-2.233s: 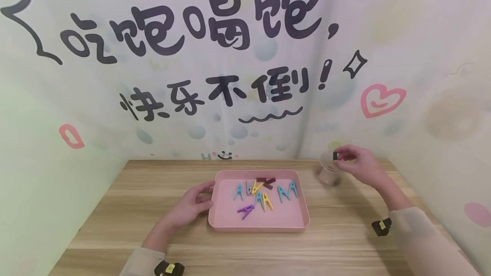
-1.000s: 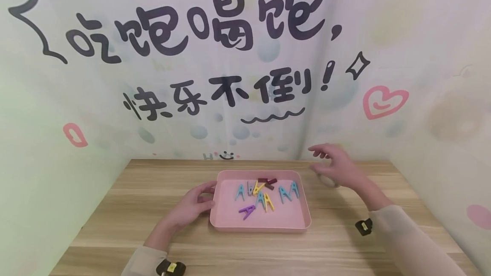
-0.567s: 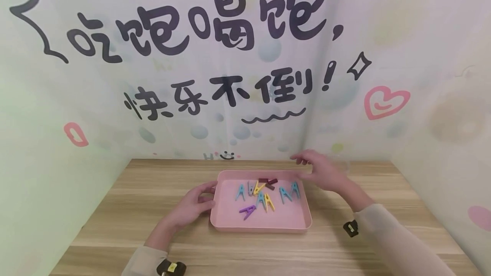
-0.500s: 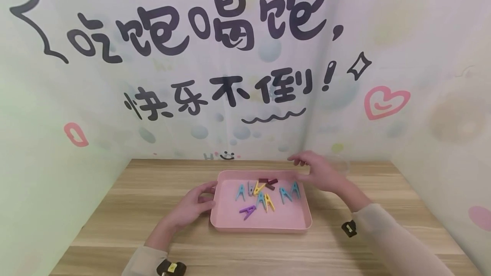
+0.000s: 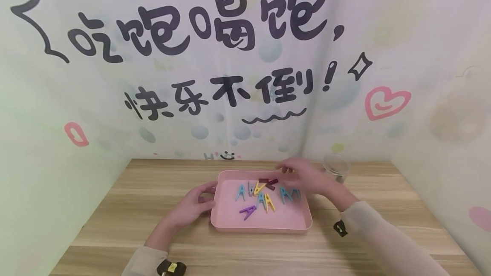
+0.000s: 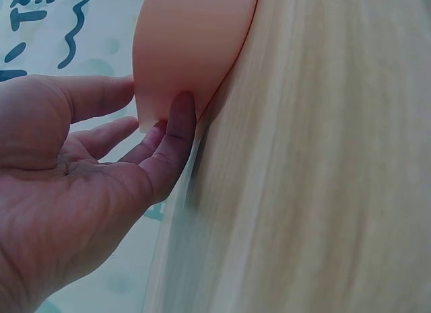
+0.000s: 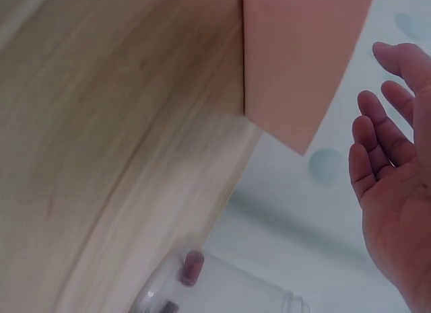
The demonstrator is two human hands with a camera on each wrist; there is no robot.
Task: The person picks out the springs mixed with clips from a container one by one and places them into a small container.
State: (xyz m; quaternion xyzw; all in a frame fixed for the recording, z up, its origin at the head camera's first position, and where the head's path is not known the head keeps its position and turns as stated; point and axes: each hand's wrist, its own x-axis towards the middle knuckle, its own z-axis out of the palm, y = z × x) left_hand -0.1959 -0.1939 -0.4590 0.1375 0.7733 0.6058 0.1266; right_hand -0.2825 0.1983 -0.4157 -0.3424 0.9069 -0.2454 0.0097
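Note:
A pink tray [image 5: 264, 220] lies on the table with several clothespins in it: blue [image 5: 240, 192], yellow [image 5: 270, 203], purple [image 5: 247, 212] and grey ones. Near its back wall lie a few small dark red pieces [image 5: 270, 186]. My left hand [image 5: 189, 208] touches the tray's left wall from outside, the fingertips against the pink side [image 6: 195, 44] in the left wrist view. Over the back right corner hovers my right hand [image 5: 307, 176], fingers loosely bent with nothing in them, as the right wrist view also shows. It partly covers the blue clothespins there.
Behind my right forearm stands a clear plastic jar [image 5: 336, 166] with a few dark pieces, one of them reddish [image 7: 192, 268] in the right wrist view. The wooden table [image 5: 161, 182] meets a printed curtain [image 5: 176, 139] at its back edge.
My right hand held a small dark piece over the jar, released it, and has moved left over the tray's corner. The jar shows again. My left hand stays at the tray.

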